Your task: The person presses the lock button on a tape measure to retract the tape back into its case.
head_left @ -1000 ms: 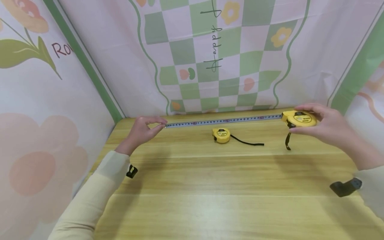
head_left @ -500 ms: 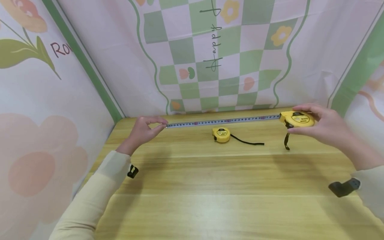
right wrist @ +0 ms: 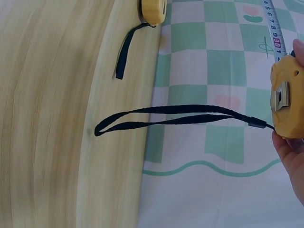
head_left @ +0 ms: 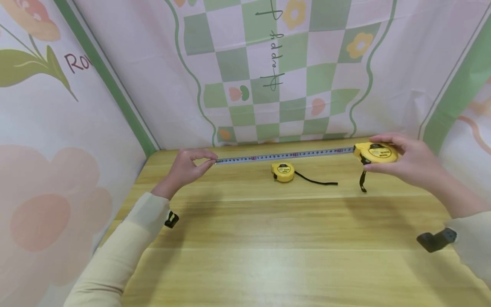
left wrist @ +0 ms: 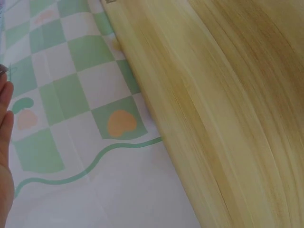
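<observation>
My right hand grips a yellow tape measure, thumb on the near side and fingers on the far side. From its mouth the printed metal blade stretches straight across to my left hand, whose thumb and index finger pinch the blade's end. A black wrist strap hangs from the held case, its loop plain in the right wrist view. Below the blade, a second yellow tape measure lies on the wooden table with its black strap trailing right. The left wrist view catches only the fingers at its edge.
The wooden table runs back to a curtain with green checks and flowers. Patterned cloth also rises at the left and right sides. A small black camera mount juts from the right wrist, another from the left.
The held tape measure and my right hand have moved slightly left, and the left hand slightly right. The stretch of blade between them is a little shorter. The second tape measure stays put.
</observation>
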Demonstrator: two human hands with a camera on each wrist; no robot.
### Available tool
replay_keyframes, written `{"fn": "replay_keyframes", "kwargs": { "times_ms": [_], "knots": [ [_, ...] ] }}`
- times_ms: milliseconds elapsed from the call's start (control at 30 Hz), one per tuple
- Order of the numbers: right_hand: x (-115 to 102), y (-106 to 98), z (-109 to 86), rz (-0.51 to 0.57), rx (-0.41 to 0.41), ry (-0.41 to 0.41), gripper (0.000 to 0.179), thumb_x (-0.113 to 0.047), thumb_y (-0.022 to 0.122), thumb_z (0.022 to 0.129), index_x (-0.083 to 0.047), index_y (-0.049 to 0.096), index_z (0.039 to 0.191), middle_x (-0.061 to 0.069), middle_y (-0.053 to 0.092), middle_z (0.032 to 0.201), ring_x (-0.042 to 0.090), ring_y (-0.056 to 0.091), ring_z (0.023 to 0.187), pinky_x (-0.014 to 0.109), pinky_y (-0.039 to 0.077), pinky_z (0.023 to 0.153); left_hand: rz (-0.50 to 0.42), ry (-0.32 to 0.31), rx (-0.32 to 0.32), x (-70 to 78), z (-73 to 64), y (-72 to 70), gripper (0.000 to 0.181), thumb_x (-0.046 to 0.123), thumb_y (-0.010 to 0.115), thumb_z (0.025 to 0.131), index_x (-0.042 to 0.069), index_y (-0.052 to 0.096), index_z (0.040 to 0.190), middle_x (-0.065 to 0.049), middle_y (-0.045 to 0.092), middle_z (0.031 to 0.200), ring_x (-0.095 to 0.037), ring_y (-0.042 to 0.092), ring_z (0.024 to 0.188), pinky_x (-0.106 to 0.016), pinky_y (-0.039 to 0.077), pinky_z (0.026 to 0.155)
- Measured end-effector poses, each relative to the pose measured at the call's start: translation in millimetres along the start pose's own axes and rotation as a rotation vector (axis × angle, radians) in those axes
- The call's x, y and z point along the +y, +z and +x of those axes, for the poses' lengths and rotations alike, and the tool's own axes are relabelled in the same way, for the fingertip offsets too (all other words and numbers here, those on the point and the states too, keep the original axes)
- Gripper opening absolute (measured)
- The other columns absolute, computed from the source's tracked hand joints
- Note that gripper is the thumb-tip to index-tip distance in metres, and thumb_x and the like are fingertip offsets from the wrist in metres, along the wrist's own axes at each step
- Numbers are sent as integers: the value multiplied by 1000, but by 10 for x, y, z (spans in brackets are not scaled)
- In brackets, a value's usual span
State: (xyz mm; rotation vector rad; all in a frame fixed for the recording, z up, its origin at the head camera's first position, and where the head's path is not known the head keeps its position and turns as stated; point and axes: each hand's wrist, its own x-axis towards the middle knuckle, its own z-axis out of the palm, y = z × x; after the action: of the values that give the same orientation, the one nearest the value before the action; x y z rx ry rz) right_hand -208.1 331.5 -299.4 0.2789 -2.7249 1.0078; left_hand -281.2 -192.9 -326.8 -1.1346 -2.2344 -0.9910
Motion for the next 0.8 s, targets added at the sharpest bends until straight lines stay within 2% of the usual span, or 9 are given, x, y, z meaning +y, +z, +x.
{"fn": "replay_keyframes", "kwargs": {
  "times_ms": [300, 533, 800],
  "knots": [
    [4, 24, 12, -10, 0, -13, 69, -26, 88, 72, -10, 57, 132, 9, 48, 133, -4, 43, 98, 3, 37, 69, 22, 88, 32, -7, 11, 40, 12, -4, 74, 82, 1, 76, 93, -8, 74, 92, -25, 70, 91, -37, 52, 94],
    [-33, 60, 29, -19, 9, -30, 69, -27, 89, 71, -11, 58, 130, 8, 50, 130, 9, 45, 100, 5, 37, 69, 46, 119, 38, -11, 20, 86, 12, -4, 74, 82, 1, 76, 93, -8, 74, 92, -25, 70, 92, -37, 51, 95],
    [-90, 109, 22, -8, 19, -51, 68, -26, 90, 70, -10, 59, 128, 5, 53, 127, 1, 46, 98, 2, 37, 72, 36, 130, 42, 6, 29, 111, 12, -4, 74, 82, 2, 76, 92, -8, 74, 93, -24, 70, 93, -36, 56, 85]
  ]
}}
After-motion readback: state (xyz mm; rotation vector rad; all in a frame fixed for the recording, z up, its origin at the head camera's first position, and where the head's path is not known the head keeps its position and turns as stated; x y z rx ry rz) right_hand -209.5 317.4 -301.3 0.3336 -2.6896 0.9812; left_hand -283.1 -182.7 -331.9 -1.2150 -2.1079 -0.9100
